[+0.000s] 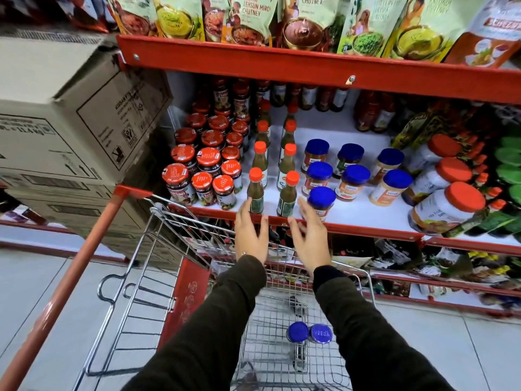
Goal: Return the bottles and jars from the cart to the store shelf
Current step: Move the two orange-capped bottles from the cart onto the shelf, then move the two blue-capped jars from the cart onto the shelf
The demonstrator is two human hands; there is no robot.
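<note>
Seen from above, looking down over a wire shopping cart (158, 249) parked against a red-edged store shelf (366, 221). Both arms in dark sleeves (214, 320) stretched forward over the cart. Left hand (251, 235) raised just in front of the shelf's front edge, fingers spread and holding nothing, fingertips close beside a green sauce bottle with an orange cap (255, 190) at the very front of the shelf; contact with it impossible to judge. Right hand (310, 235) likewise open and empty, fingers fanned, placed between a second green sauce bottle (287, 194) and a blue-lidded jar (321, 200) at the shelf's front. Hands set apart from each other, palms turned partly inward. Behind those front items, two rows of the same green bottles running back, more blue-lidded jars (352, 179) to the right, and a cluster of red-lidded dark jars (203, 170) to the left. Farther right, large white jars with orange lids (448, 204) (labels blurred). Down in the cart basket, two blue-lidded jars (308, 333) standing side by side on the wire floor, touching or nearly so. Stacked cardboard boxes (70, 114) left of the shelf, chutney pouches (253, 18) on the shelf above, pale tiled floor (42, 292) beneath.
</note>
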